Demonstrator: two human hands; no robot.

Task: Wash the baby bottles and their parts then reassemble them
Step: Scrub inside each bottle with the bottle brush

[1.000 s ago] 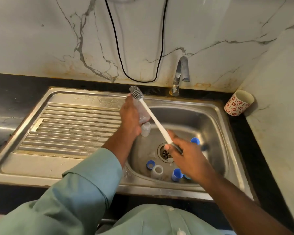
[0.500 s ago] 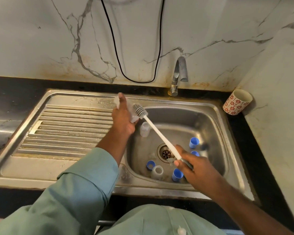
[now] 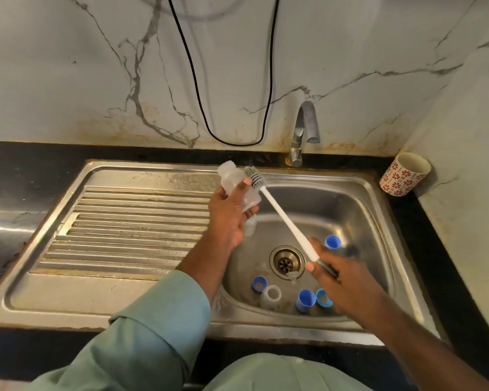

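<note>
bottle: clear baby bottle (image 3: 236,185), tilted, held above the basin's 10 o'clock rim edge, beside the drainboard
brush: white-handled bottle brush (image 3: 283,217), grey bristle head just beside the bottle's side at 2 o'clock of the left hand, outside the bottle; handle runs down toward 5 o'clock
markings: no readable text or brand on bottle, brush or parts
left hand: left hand (image 3: 226,214) wrapped round the bottle, thumb across its side
right hand: right hand (image 3: 342,280) gripping the brush's dark handle end, fingers curled round it
parts in basin: blue cap (image 3: 305,300) and blue ring (image 3: 322,297) at 6 o'clock of the drain (image 3: 287,261); blue ring (image 3: 259,284) and clear collar (image 3: 271,294) at 7 o'clock; another blue cap (image 3: 332,241) at 2 o'clock; small clear piece on the drain edge, can't tell what
sink: stainless sink (image 3: 359,210), ribbed drainboard (image 3: 124,230) at 9 o'clock, tap (image 3: 304,131) at 12 o'clock
surroundings: black counter, white marble-pattern wall with rust stains, black cable (image 3: 270,80) looping down, red-flower cup (image 3: 405,174) at 2 o'clock corner
</note>
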